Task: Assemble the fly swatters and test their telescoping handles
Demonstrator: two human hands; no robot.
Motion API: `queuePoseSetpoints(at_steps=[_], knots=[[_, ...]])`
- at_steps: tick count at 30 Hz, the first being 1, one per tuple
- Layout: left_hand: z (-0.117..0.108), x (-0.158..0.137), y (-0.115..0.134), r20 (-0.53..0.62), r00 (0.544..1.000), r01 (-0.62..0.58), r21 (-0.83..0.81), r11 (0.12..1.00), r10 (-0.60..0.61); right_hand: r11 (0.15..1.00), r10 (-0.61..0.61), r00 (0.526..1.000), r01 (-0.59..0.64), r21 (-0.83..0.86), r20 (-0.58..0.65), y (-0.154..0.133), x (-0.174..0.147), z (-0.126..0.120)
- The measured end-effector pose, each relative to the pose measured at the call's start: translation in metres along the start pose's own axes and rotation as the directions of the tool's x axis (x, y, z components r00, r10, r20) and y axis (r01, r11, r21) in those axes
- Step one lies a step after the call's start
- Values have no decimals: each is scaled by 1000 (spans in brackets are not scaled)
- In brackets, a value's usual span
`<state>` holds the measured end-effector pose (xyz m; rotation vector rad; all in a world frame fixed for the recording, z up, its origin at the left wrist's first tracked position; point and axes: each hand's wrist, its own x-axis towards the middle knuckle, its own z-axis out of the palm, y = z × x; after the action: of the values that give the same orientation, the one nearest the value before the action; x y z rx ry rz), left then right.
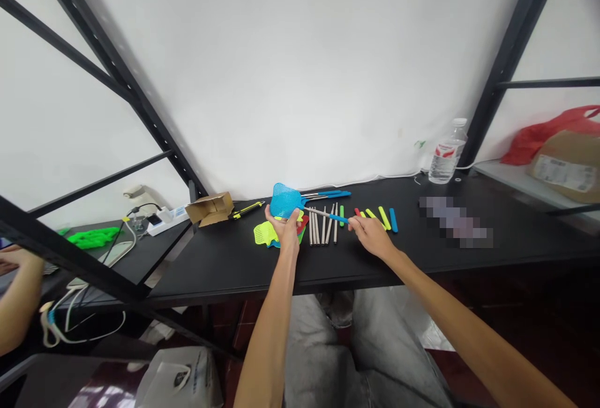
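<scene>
Between my two hands is a blue fly swatter [283, 199] with a metal shaft and a blue handle. My left hand [287, 229] is closed around the base of its perforated head. My right hand [372, 236] grips the end of the handle. Under and beside my left hand lie loose swatter heads, including a yellow one [265, 233] and partly hidden red, green and blue ones. Several metal rods [317, 228] lie side by side below the shaft. Coloured handle tubes, among them a green one [342, 215] and a blue one [393, 220], lie near my right hand. Blue-handled swatters [335, 194] rest behind.
On the black table [210, 270] stand an open cardboard box [210, 209] and a water bottle [447, 155]; a yellow-black cutter [248, 209] lies by the box. A blurred patch [454, 220] covers something at right. Another person's arm [21, 289] shows at far left, beyond the black frame.
</scene>
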<state>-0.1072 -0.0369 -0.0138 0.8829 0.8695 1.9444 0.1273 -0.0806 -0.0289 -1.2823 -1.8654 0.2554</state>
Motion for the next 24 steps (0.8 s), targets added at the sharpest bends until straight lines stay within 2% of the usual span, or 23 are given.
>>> queuePoseSetpoints(at_steps=[4, 9, 14, 19, 24], knots=[[2, -3, 3, -29, 1000, 10, 17, 1000, -9, 998, 16, 1000, -14, 56, -21, 0, 0, 0], [2, -4, 3, -125, 992, -15, 18, 1000, 17, 990, -4, 999, 11, 139, -47, -5, -1, -1], [-2, 0, 2, -243, 970, 12, 0, 1000, -12, 952, 104, 985, -58, 299, -140, 1, 1, 0], [-3, 0, 2, -211, 978, -2, -5, 1000, 1, 898, 200, 971, -129, 421, -130, 10, 4, 4], [-2, -2, 4, -189, 982, -5, -2, 1000, 5, 904, 219, 966, -148, 400, -138, 12, 5, 7]])
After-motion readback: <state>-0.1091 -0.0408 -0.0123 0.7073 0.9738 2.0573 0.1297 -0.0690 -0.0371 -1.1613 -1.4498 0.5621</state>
